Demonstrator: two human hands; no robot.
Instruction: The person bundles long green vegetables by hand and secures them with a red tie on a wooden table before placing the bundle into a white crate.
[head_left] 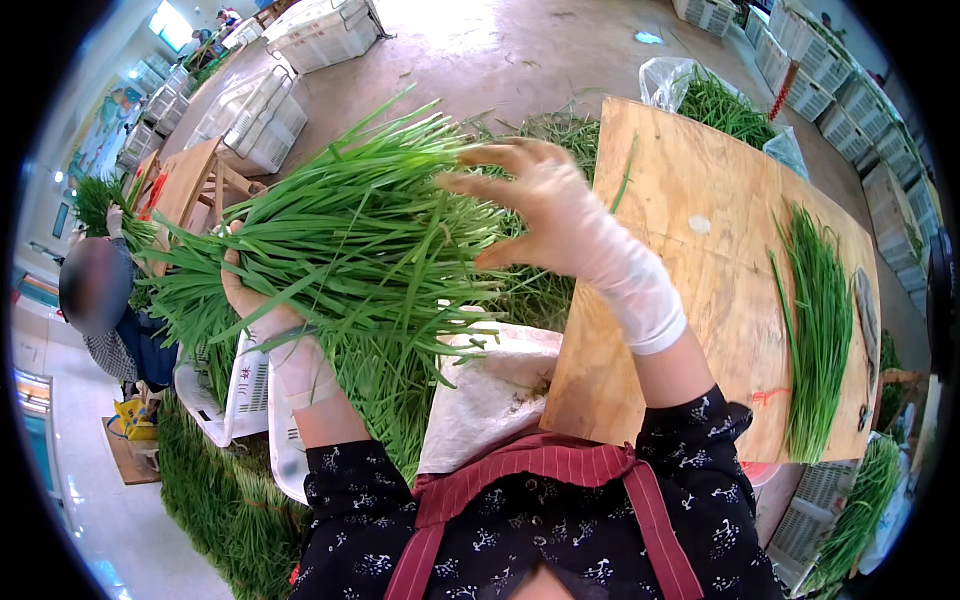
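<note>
A big loose bunch of garlic chives (370, 225) lies across my left hand (262, 310), which is gloved and curls round it from below and the left. The bunch's cut ends point right, and its green tips fan out to the left. My right hand (545, 200), in a thin whitish glove, is at the cut ends with thumb and fingers spread apart; whether its fingertips touch the stalks is hard to tell. Under the bunch, more chives (385, 400) are heaped beside a white basket (245, 395).
On the right stands a plywood board (690, 300) bearing a neat chive bundle (815, 335) and a red tie (770, 397). A white sack (490, 390) is before me. Another person (110, 310) works at the left. White crates (250, 120) stand behind.
</note>
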